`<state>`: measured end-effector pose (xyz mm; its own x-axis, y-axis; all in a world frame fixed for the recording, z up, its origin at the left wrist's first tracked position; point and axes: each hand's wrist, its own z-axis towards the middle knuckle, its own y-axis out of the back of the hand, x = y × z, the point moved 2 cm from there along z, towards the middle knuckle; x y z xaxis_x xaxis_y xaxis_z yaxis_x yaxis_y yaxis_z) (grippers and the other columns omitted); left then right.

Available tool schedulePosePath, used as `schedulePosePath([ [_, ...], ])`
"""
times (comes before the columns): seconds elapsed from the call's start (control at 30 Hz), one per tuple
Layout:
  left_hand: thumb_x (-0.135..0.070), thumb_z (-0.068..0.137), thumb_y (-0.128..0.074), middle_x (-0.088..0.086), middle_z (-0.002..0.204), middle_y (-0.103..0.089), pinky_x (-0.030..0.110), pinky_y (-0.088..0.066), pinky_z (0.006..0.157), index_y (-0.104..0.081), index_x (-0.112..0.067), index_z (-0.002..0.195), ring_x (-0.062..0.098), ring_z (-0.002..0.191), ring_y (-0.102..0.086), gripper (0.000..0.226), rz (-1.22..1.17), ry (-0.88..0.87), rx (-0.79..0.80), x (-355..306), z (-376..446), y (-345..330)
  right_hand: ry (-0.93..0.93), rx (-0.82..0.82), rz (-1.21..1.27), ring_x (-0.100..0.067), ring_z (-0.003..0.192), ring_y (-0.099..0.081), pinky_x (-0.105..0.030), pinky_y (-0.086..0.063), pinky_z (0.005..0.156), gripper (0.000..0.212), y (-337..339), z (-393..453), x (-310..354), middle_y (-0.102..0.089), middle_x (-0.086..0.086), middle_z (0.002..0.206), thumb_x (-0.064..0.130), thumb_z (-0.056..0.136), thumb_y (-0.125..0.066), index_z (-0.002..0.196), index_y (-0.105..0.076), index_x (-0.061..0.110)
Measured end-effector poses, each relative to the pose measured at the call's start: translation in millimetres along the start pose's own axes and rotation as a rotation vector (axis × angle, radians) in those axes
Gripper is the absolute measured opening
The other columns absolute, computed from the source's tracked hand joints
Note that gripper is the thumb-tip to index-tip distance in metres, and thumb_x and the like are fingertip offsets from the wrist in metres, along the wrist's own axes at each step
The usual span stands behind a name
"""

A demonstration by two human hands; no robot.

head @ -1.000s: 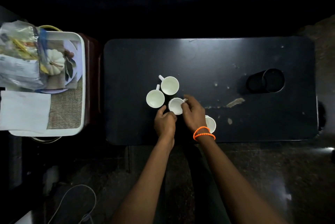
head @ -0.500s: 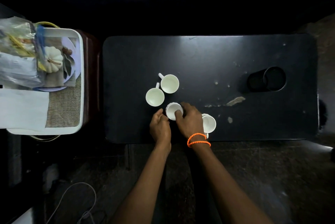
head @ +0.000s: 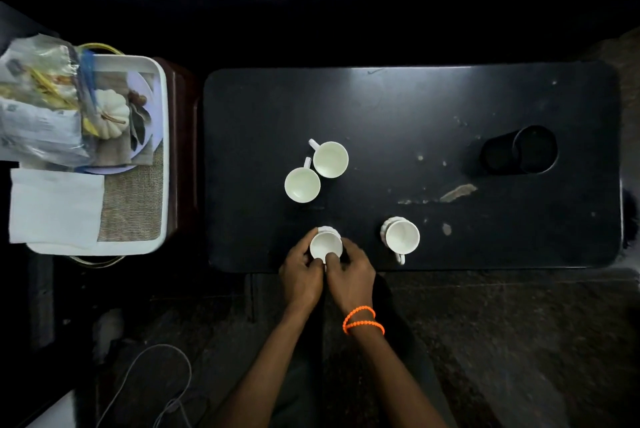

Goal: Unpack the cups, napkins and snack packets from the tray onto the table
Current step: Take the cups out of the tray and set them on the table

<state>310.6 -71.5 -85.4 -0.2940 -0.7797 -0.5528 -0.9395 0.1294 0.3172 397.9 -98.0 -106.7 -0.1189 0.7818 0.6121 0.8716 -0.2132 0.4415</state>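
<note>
No writing is legible. My left hand (head: 300,277) and right hand (head: 351,273) both clasp a white cup (head: 325,245) at the scuffed black table's (head: 415,108) near edge, dim room around.

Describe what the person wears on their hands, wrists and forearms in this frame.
Both forearms are bare, with no sleeves in view. The right hand has two orange beaded bracelets on its wrist. The left hand wears nothing visible: no ring, watch or glove.

One head-worn wide view looks steeply down over the table (head: 415,108), tray (head: 159,157) at left
</note>
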Motion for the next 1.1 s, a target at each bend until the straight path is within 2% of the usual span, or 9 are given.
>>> schedulePosePath([
  [0.1,0.008,0.083,-0.058,-0.006,0.115,-0.079,0.015,-0.052,0.091,-0.073,-0.034,0.120,0.011,0.111,-0.071,0.058,0.016,-0.001,-0.003,2,0,1,-0.010,0.004,0.011,0.012,0.085,-0.059,0.008,-0.035,0.072,0.040,-1,-5,-1,-0.071,-0.003,0.114,0.006,0.082,-0.064,0.119,-0.073,0.017],
  [0.27,0.008,0.082,-0.059,-0.009,0.120,-0.078,0.038,-0.053,0.106,-0.073,-0.034,0.123,0.010,0.116,-0.070,0.060,0.000,0.000,0.009,4,4,-1,0.000,-0.012,-0.015,-0.006,0.095,-0.062,0.009,-0.034,0.073,0.042,-3,-1,-1,-0.071,-0.005,0.119,0.006,0.082,-0.064,0.123,-0.072,0.016],
  [0.53,0.005,0.082,-0.060,-0.005,0.130,-0.073,0.040,-0.052,0.110,-0.071,-0.031,0.131,0.013,0.121,-0.067,0.062,0.012,0.038,0.010,4,18,-3,-0.001,-0.019,-0.054,-0.007,0.094,-0.061,0.010,-0.033,0.073,0.042,-4,9,0,-0.070,-0.007,0.119,0.010,0.082,-0.065,0.123,-0.072,0.018],
  [0.67,0.006,0.081,-0.059,-0.006,0.129,-0.073,0.040,-0.052,0.109,-0.071,-0.031,0.130,0.012,0.121,-0.067,0.063,0.016,0.036,0.004,7,20,-5,-0.007,-0.026,-0.037,0.013,0.085,-0.060,0.010,-0.033,0.073,0.043,-3,7,0,-0.068,-0.003,0.117,0.008,0.082,-0.066,0.124,-0.071,0.016],
  [0.73,0.006,0.081,-0.059,-0.004,0.132,-0.072,0.041,-0.050,0.111,-0.071,-0.029,0.131,0.016,0.124,-0.066,0.061,0.044,0.028,-0.008,6,21,-6,-0.013,-0.013,-0.040,0.002,0.093,-0.064,0.002,-0.039,0.080,0.040,-1,8,1,-0.069,-0.005,0.119,0.010,0.083,-0.066,0.123,-0.072,0.015],
  [0.8,0.005,0.083,-0.059,0.004,0.137,-0.068,0.043,-0.047,0.113,-0.067,-0.020,0.137,0.023,0.128,-0.063,0.060,0.108,0.011,-0.043,0,23,-6,-0.030,-0.031,-0.056,-0.018,0.105,-0.066,-0.016,-0.044,0.089,0.039,2,13,5,-0.067,-0.009,0.124,0.014,0.085,-0.066,0.124,-0.070,0.009],
  [0.87,0.002,0.086,-0.059,0.011,0.140,-0.065,0.045,-0.046,0.112,-0.063,-0.013,0.141,0.029,0.128,-0.062,0.057,0.161,0.000,-0.104,-9,28,-3,-0.047,-0.107,-0.020,-0.017,0.101,-0.062,-0.019,-0.040,0.090,0.043,8,24,12,-0.066,-0.012,0.128,0.013,0.087,-0.067,0.129,-0.066,0.005],
  [0.97,-0.005,0.089,-0.061,0.010,0.128,-0.071,0.034,-0.051,0.102,-0.069,-0.011,0.129,0.025,0.115,-0.068,0.042,0.153,-0.065,-0.185,-35,36,5,-0.035,-0.173,0.101,-0.015,0.100,-0.062,-0.021,-0.043,0.090,0.042,14,47,34,-0.066,-0.011,0.128,0.012,0.089,-0.065,0.131,-0.065,0.007],
  [1.1,-0.014,0.088,-0.059,0.000,0.111,-0.077,0.007,-0.041,0.071,-0.073,-0.021,0.119,0.013,0.093,-0.065,0.035,0.106,-0.124,-0.154,-87,48,-1,0.073,-0.121,0.134,-0.005,0.109,-0.056,-0.022,-0.042,0.098,0.043,17,89,73,-0.064,-0.003,0.134,0.018,0.093,-0.059,0.136,-0.064,0.017],
])
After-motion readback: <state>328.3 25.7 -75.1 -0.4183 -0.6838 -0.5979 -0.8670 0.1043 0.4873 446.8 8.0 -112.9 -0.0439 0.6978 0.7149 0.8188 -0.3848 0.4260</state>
